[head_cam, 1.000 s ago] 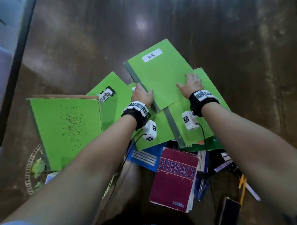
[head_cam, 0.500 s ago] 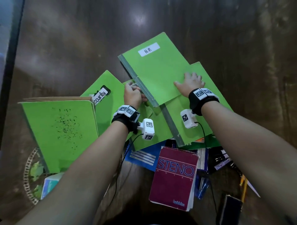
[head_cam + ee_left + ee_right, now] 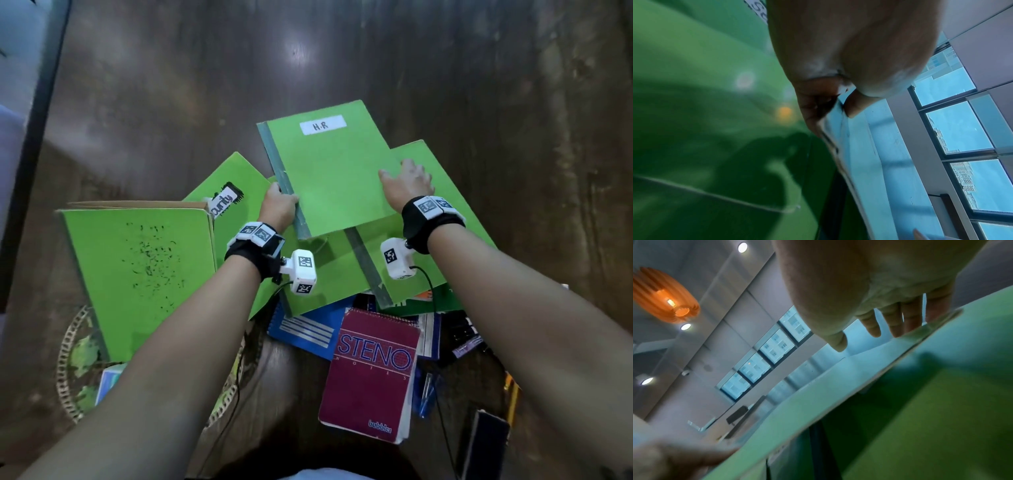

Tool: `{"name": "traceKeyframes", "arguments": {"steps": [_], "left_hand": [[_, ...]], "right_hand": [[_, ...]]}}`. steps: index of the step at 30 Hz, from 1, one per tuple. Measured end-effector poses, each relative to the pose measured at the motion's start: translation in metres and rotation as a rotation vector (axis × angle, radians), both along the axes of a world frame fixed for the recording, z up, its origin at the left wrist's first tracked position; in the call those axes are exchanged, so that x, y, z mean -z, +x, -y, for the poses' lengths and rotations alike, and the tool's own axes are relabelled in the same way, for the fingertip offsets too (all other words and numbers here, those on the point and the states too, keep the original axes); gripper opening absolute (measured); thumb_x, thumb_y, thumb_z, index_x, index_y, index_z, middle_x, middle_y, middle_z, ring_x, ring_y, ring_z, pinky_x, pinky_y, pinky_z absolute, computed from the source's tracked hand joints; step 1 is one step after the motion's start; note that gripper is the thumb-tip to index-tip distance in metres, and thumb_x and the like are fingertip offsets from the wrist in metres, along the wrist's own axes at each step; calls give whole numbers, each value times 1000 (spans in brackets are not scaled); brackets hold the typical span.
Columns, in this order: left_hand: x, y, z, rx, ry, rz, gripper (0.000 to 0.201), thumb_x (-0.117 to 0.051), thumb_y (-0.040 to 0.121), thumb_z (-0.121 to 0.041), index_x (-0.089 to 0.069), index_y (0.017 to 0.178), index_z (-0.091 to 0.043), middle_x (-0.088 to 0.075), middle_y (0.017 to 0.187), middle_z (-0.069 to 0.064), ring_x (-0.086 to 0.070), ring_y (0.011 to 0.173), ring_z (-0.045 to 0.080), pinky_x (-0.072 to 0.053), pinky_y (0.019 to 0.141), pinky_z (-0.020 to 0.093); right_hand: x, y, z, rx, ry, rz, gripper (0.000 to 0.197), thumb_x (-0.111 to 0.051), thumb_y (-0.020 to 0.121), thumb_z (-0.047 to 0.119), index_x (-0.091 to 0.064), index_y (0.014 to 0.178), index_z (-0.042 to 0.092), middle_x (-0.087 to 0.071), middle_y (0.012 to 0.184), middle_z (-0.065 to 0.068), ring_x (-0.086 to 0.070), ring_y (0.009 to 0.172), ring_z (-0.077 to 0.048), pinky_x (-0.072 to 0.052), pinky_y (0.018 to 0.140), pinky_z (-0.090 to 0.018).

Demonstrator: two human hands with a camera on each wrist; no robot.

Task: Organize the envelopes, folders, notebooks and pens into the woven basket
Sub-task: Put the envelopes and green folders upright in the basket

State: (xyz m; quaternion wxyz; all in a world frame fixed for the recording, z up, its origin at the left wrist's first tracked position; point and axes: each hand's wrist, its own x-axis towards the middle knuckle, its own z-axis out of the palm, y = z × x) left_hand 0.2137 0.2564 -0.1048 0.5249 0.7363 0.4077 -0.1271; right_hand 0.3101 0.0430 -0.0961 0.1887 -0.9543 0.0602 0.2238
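Note:
A green folder labelled H.R (image 3: 329, 171) is held between both hands above the pile. My left hand (image 3: 279, 205) grips its grey spine, thumb on top and fingers curled underneath, as the left wrist view shows (image 3: 818, 104). At the folder's right edge my right hand (image 3: 407, 181) lays its thumb on the cover, with its fingers (image 3: 898, 321) going under the edge. The woven basket (image 3: 63, 359) sits lower left, with a green folder (image 3: 137, 274) standing in it. A maroon STENO notebook (image 3: 373, 370), a blue notebook (image 3: 305, 329) and pens (image 3: 426, 394) lie near me.
More green folders lie under the held one: one with a torn label (image 3: 226, 202) on the left, another (image 3: 452, 219) on the right. A yellow pencil (image 3: 512, 394) and a dark flat object (image 3: 486, 445) lie at the lower right. The dark wooden table (image 3: 342, 51) stretches beyond.
The H.R folder has turned clockwise to sit straighter between my hands. My left hand has shifted along its spine and now grips it; the right hand stays at the right edge.

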Motion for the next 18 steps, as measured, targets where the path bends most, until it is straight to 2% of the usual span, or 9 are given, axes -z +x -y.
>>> {"name": "traceKeyframes", "arguments": {"steps": [2,5,7,8,10,12,14,16,18], "left_hand": [[2,-12,-4,33,-24,-10,15,-51,99,-10,-49,114,-7,-56,99,10,-57,82,22,-53,73,34],[5,-32,-8,57,-39,-27,7,-49,96,-12,-51,102,-9,-53,93,10,-52,81,24,-48,73,38],[1,-41,-9,23,-47,-15,8,-47,93,-11,-51,99,-10,-52,90,9,-51,81,23,-45,73,38],[-1,-44,-8,8,-49,0,13,-46,93,-11,-51,105,-10,-51,89,8,-50,80,23,-45,71,37],[-13,-47,-8,-29,-39,43,30,-45,97,-13,-45,127,-11,-52,89,5,-50,72,20,-45,64,34],[-24,-48,-11,-26,14,92,33,-45,101,-17,-42,134,-13,-54,90,3,-49,67,15,-44,58,30],[-40,-50,-18,0,72,150,20,-46,101,-13,-48,121,-13,-54,86,0,-49,66,15,-42,53,22],[-59,-55,-27,21,126,204,11,-47,97,-9,-51,106,-14,-53,81,-1,-49,65,15,-39,49,18],[-72,-62,-38,29,147,256,12,-48,91,-9,-53,98,-17,-56,79,0,-54,69,20,-45,57,24]], "right_hand": [[-2,-1,3,76,113,-68,61,-48,100,41,-35,148,5,-42,150,-18,-42,136,-34,-35,108,-42],[-5,-12,9,94,183,-104,49,-50,100,21,-39,146,8,-49,145,-17,-50,129,-33,-41,99,-34],[-9,-26,13,101,206,-118,49,-47,99,12,-38,147,10,-50,142,-18,-53,125,-34,-43,96,-34],[-11,-34,15,102,216,-127,50,-46,99,10,-36,148,10,-50,141,-19,-53,123,-34,-43,95,-35],[-17,-50,16,105,242,-133,47,-44,99,8,-33,145,9,-52,136,-19,-55,119,-34,-41,88,-32],[-26,-63,15,127,273,-121,45,-44,98,6,-31,141,9,-53,128,-20,-56,108,-33,-38,82,-30],[-37,-73,15,160,310,-99,46,-45,96,4,-31,140,9,-54,121,-16,-52,97,-28,-38,79,-30],[-50,-83,14,183,338,-66,44,-47,95,5,-34,136,10,-53,114,-12,-52,94,-26,-40,77,-31],[-66,-94,10,179,353,-23,42,-46,94,10,-36,134,14,-56,111,-12,-57,93,-29,-46,76,-35]]}}
